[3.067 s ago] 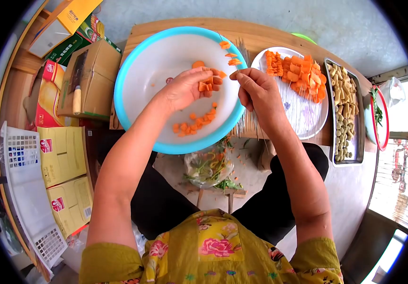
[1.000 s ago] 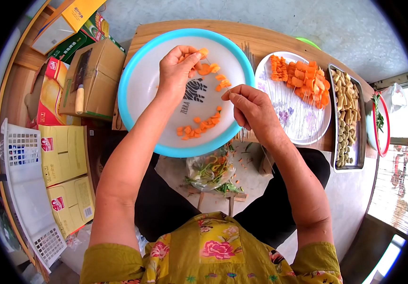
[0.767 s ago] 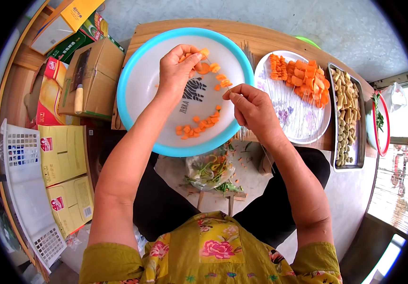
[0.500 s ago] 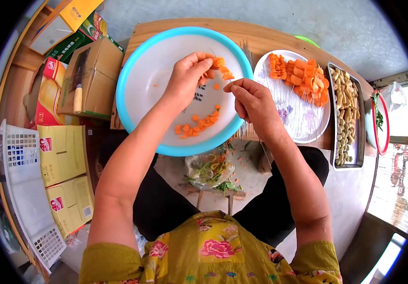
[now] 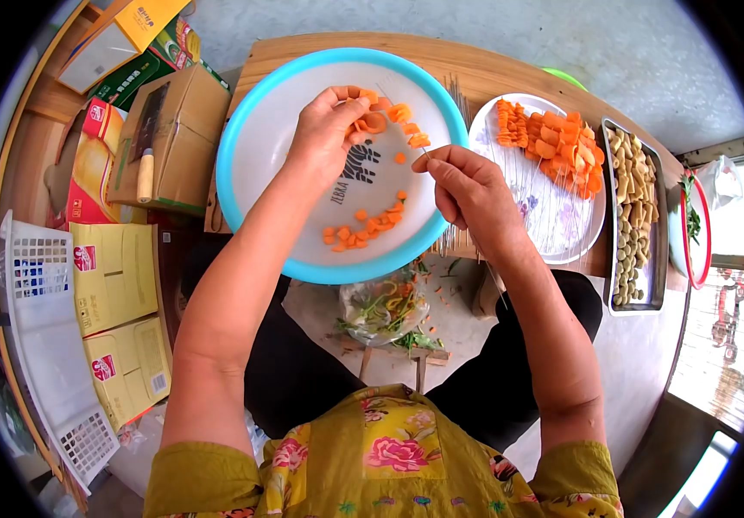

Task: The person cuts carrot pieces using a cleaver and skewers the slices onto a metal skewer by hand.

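Over the white basin with a blue rim (image 5: 227, 164), my left hand (image 5: 330, 121) pinches thin orange carrot slices (image 5: 370, 122). A thin metal skewer carries folded carrot pieces (image 5: 410, 128), and its upper tip points free beside my left fingers. The skewer's lower end is closed in the fingers of my right hand (image 5: 467, 186), above the basin's right edge. Small carrot chunks (image 5: 372, 228) lie in the basin's lower part. To the right, finished-looking carrot skewers (image 5: 562, 147) rest on a white oval plate (image 5: 553, 250).
A metal tray (image 5: 639, 304) of tan skewered food stands right of the plate. Bare skewers (image 5: 458, 99) lie between basin and plate. Beyond the tray is a red-rimmed bowl (image 5: 702, 259). Cardboard boxes (image 5: 186, 129) stand at the left. A plastic bag of scraps (image 5: 380, 306) sits below the basin.
My left hand has moved slightly left, away from the skewer's tip, with carrot slices in its fingers. The right hand still holds the skewer and has shifted a little right.
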Demonstrator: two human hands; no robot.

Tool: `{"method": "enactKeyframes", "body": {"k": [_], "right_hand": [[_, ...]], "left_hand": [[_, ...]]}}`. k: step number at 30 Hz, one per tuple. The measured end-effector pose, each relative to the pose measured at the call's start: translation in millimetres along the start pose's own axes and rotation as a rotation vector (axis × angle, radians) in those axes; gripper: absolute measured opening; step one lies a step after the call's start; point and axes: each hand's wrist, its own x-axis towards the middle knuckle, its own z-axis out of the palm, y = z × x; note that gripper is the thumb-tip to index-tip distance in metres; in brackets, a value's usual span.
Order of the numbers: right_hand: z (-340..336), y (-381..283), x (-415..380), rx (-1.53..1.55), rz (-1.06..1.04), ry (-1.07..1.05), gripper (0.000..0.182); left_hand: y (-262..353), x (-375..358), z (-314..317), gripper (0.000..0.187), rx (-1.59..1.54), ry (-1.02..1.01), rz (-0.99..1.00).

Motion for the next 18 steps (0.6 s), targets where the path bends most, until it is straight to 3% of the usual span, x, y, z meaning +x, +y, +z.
{"method": "enactKeyframes", "body": {"k": [18], "right_hand": [[3.9,0.5,-1.1,-0.072,0.056,-0.018,0.022]], "left_hand": [[0.8,3.7,-2.6,0.012,-0.006,0.09,0.034]]}}
